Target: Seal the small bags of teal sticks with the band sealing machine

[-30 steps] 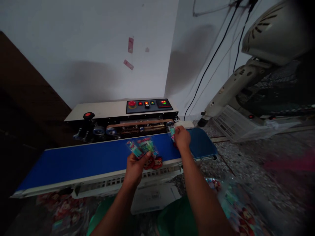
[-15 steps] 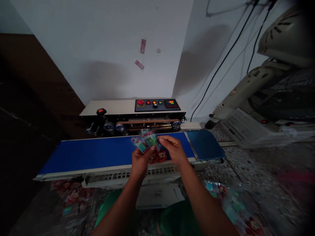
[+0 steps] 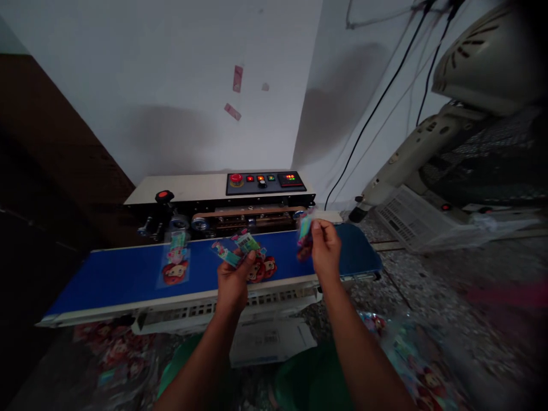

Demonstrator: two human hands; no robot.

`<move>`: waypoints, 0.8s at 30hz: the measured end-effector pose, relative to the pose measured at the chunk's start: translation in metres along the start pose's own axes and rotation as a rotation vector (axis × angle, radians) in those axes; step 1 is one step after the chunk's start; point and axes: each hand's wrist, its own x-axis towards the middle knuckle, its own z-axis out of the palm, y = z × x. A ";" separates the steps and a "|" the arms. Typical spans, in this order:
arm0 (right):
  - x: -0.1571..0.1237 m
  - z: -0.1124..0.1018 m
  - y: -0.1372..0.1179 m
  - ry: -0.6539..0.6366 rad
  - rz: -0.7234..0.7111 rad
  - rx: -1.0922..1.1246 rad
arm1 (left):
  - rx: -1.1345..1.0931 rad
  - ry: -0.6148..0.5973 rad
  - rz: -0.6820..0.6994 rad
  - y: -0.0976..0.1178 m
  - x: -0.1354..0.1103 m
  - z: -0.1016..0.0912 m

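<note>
Over the blue conveyor belt (image 3: 124, 274), my left hand (image 3: 233, 282) is closed around several clear plastic packets (image 3: 246, 242) with red-haired cartoon figures and green labels, fanned out. To its right, my right hand (image 3: 326, 251) pinches a single packet (image 3: 304, 228) upright by its edge, near the right end of the sealing machine (image 3: 188, 188). That packet is a little blurred. Farther left, another packet (image 3: 174, 265) lies flat on the belt, its top edge at the machine's rollers.
The machine's control panel (image 3: 265, 182) has a red stop button and lit display. More packets lie in heaps at lower left (image 3: 122, 354) and lower right (image 3: 423, 365). A white plastic basket (image 3: 398, 220) stands at right, beside a pale jointed machine arm (image 3: 411, 142).
My right hand has moved right, away from my left hand, with one packet separated from the bunch. A packet now shows on the belt at left. The view has shifted slightly.
</note>
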 end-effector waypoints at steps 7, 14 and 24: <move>0.041 -0.045 0.031 0.148 0.028 -0.867 | 0.137 -0.095 0.002 -0.003 -0.005 0.000; 0.051 -0.024 0.037 0.003 0.176 -1.154 | 0.194 -0.165 -0.027 -0.003 -0.006 0.001; -0.002 0.016 -0.002 -0.538 0.009 -0.182 | 0.157 -0.085 -0.022 -0.003 -0.003 0.000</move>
